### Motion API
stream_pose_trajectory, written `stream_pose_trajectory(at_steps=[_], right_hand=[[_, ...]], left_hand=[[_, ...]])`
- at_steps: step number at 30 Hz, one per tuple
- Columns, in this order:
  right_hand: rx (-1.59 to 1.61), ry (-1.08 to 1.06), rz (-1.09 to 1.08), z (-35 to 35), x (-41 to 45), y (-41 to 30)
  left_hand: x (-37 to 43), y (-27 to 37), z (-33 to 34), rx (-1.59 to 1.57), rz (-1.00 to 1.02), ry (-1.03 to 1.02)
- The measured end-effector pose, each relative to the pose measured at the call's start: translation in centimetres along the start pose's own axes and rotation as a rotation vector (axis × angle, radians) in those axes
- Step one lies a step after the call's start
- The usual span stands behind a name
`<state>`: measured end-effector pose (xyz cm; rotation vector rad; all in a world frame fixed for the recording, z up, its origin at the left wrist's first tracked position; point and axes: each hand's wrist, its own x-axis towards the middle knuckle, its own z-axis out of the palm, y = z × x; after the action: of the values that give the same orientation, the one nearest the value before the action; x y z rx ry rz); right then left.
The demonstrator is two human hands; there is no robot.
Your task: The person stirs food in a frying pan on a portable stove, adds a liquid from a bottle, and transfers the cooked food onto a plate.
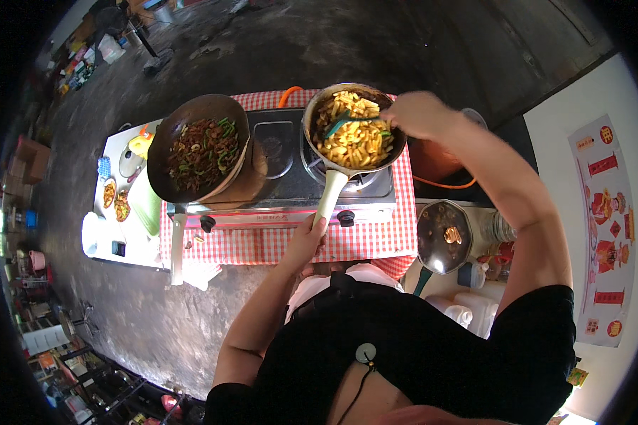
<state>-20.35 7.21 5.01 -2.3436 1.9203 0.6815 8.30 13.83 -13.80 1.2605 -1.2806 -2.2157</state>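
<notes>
My left hand (304, 240) is closed around the pale handle (330, 197) of a frying pan (309, 119) over the right burner of a two-burner gas stove (292, 183). Cut yellowish pieces of food (356, 146) with a little green fill the pan. Above its right rim, my right hand (417, 114), slightly blurred, grips a dark green spatula (339, 123) whose blade lies among the pieces. On the left side of the stove stands a wok (162, 159) of browned meat strips and green pepper (204, 151); neither hand touches it.
The stove stands on a red-checked cloth (255, 244). At the left, a white table (143, 244) holds small dishes of food and a pale green gourd-like vegetable (144, 204). A lidded pan (444, 236) and plastic jugs (476, 311) are at the right. An orange hose (290, 95) curves behind the stove.
</notes>
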Motion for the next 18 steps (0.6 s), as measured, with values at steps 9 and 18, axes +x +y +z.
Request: stream_pose_trajectory(at_steps=[9,18], right_hand=[[0.157,-0.036,0.187,4.2,4.7,2.7],[0.153,-0.086,0.167,-0.6,3.2,1.2]], left_hand=[[-0.1,1.1,0.5,0.034,-0.030,-0.026],[-0.5,1.4,0.7,0.018,-0.042,-0.015]])
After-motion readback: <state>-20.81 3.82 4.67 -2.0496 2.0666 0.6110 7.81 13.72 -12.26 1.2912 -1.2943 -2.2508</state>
